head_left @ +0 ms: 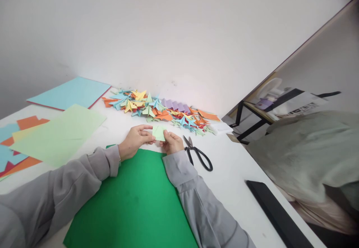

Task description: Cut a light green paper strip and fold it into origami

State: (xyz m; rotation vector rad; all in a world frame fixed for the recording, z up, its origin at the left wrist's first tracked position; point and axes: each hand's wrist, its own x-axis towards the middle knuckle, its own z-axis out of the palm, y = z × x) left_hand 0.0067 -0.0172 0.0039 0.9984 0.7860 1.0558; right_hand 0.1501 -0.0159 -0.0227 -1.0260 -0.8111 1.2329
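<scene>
Between my two hands is a small light green piece of paper (pixel 158 132), held up over the far edge of a green sheet (pixel 131 199). My left hand (pixel 136 140) pinches its left side between thumb and fingers. On its right side, my right hand (pixel 172 142) grips it with the thumb in front. Faint creases show on the paper. Just right of my right hand lie black-handled scissors (pixel 198 153), blades pointing away from me.
Folded paper planes (pixel 157 109) in several colours are heaped along the wall. Large light green paper (pixel 64 135) and coloured scraps (pixel 28 122) lie left, with blue sheets (pixel 71 92) behind. A black bar (pixel 276 212) rests near the right edge, beyond which is draped cloth (pixel 308 154).
</scene>
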